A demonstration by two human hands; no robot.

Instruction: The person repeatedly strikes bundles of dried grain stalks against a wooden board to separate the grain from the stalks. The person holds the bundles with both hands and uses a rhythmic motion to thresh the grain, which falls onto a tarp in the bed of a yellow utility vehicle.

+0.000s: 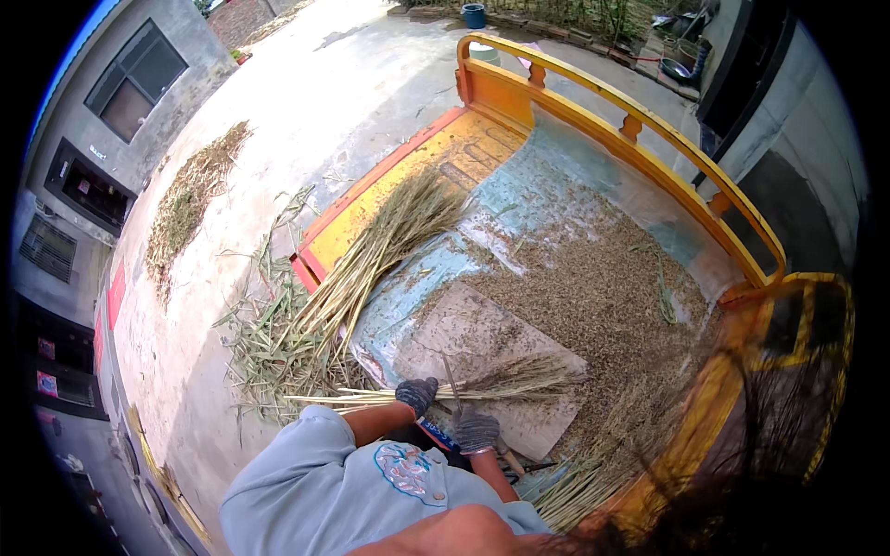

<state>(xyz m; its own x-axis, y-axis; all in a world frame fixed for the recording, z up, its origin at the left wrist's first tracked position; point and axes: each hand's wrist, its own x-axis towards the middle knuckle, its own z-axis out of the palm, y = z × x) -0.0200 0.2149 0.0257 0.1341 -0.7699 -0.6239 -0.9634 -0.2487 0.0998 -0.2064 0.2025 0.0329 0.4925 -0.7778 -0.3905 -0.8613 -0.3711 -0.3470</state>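
My left hand [417, 396], in a grey knit glove, is closed round a small bundle of pale stalks [528, 378]. The bundle's bushy heads lie to the right over a flat, pale board [464, 320], while the bare ends stick out to the left. My right hand [476, 433], gloved alike, is closed just below the stalks. From it rises a thin metal blade-like tool [450, 375], crossing close to the bundle; its handle is hidden in the glove. A short wooden handle [509, 458] shows beside my right wrist.
Loose brown seed [603, 269] covers much of the sheet [533, 171] on the yellow cart bed. A large pile of stalks [385, 246] lies at the left, more stalks [584, 491] at lower right. A yellow rail [640, 111] bounds the far side. Leaves [269, 343] litter the concrete.
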